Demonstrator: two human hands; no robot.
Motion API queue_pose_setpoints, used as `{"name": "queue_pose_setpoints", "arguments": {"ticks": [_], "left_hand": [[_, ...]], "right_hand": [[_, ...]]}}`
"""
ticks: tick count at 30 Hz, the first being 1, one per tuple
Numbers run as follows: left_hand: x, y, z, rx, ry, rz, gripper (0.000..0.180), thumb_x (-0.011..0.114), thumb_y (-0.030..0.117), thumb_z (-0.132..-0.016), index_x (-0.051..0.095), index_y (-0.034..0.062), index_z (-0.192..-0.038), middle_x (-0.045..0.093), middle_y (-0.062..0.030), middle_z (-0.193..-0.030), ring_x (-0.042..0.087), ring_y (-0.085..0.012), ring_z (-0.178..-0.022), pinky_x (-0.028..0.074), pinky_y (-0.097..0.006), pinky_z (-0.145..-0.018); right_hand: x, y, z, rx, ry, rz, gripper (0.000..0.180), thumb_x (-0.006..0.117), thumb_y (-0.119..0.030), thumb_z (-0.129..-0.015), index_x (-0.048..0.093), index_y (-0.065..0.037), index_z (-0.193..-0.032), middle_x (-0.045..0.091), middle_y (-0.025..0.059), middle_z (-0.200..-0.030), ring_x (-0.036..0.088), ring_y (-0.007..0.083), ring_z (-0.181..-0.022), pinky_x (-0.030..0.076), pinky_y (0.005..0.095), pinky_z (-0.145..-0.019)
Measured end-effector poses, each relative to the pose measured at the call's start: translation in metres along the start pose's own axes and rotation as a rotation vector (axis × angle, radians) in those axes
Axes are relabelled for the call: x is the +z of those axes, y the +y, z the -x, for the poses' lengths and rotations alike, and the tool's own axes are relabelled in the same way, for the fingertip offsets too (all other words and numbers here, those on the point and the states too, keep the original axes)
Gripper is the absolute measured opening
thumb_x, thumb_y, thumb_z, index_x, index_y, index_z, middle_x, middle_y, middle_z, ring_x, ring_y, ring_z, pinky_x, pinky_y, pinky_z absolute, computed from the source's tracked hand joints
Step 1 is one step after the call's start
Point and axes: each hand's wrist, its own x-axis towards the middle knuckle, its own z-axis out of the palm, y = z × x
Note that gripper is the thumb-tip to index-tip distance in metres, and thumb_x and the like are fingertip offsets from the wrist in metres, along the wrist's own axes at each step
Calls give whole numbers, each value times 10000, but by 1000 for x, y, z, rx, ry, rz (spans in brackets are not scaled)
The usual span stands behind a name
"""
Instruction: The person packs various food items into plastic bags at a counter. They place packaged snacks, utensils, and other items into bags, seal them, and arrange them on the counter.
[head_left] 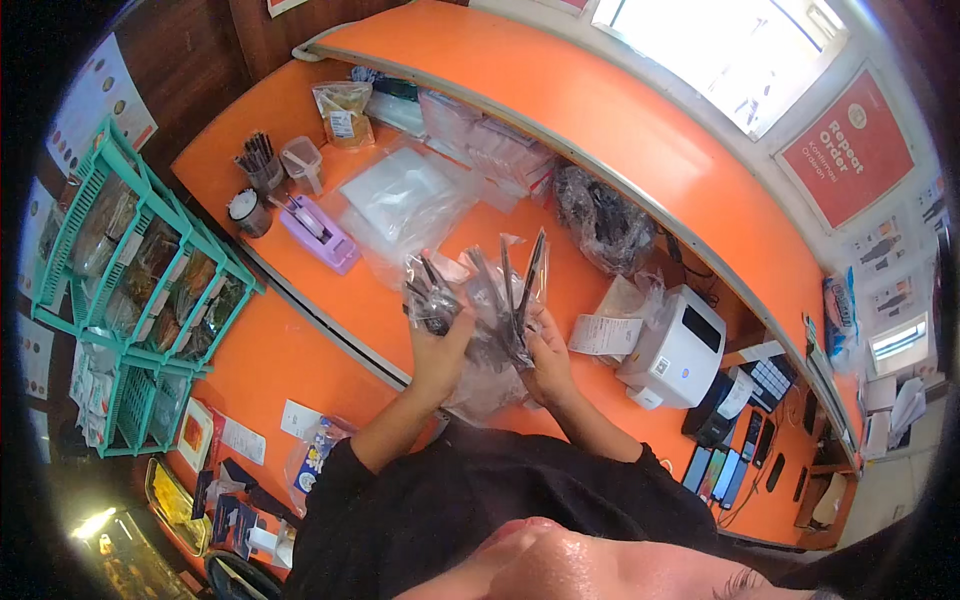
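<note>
My left hand (437,345) grips a bunch of clear plastic packets (430,290) with black cutlery inside, held above the orange counter (300,230). My right hand (545,355) holds a second bunch of clear-wrapped black cutlery packets (515,290), their ends pointing up and away from me. The two bunches touch between my hands. A heap of crumpled clear plastic (480,385) lies under both hands.
A purple tape dispenser (318,232), a cup of dark sticks (260,165) and clear bags (400,195) lie at the back left. A white label printer (675,345) with a slip stands right. A teal wire rack (140,290) of packets stands far left. Several phones (720,470) lie lower right.
</note>
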Motion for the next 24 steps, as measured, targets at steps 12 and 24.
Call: {"name": "queue_pose_setpoints", "arguments": {"ticks": [12,24], "left_hand": [[6,13,-7,-135,71,27,514,697,-11,-847,453,24,-1298,604,-78,-1157,595,-163,-1062,489,-325,-937],[9,21,-2,-78,-16,70,639,812,-35,-751,466,40,-1284,609,-80,-1169,623,-177,-1042,527,-321,-899]], "right_hand": [[8,2,4,82,-41,6,305,483,-140,-997,468,-60,-1291,612,61,-1041,584,145,-822,477,295,-649],[3,8,2,77,-59,63,343,488,-135,-1001,445,-49,-1330,606,83,-1134,602,162,-948,503,318,-776]]}}
